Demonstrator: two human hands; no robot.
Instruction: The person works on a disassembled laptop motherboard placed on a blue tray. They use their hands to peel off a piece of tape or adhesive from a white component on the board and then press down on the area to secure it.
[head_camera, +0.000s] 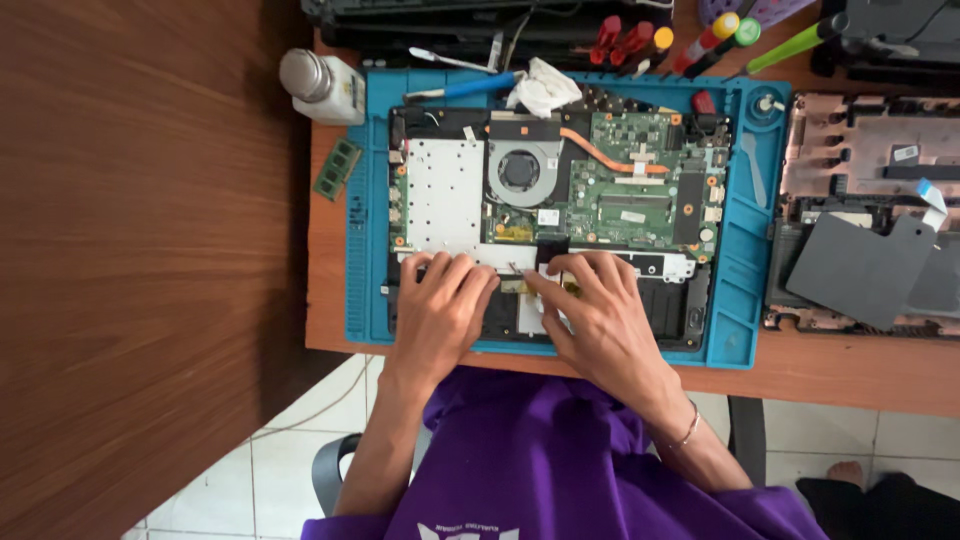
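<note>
An opened laptop (550, 200) lies on a blue work mat (735, 310), with its green circuit board (640, 195), round fan (520, 170) and a silver plate (440, 200) exposed. My left hand (440, 310) rests flat on the laptop's near edge, fingers spread over a white strip. My right hand (595, 315) lies beside it, its fingertips pressed on a small part near the middle of that edge. What sits under the fingers is hidden. Neither hand lifts anything.
A white bottle with a metal cap (320, 85) and a green memory stick (337, 168) lie left of the mat. Screwdrivers (625, 42), a crumpled white tissue (545, 88) and a blue-handled tool (465, 88) sit at the back. A second dismantled laptop shell (870, 210) is at right.
</note>
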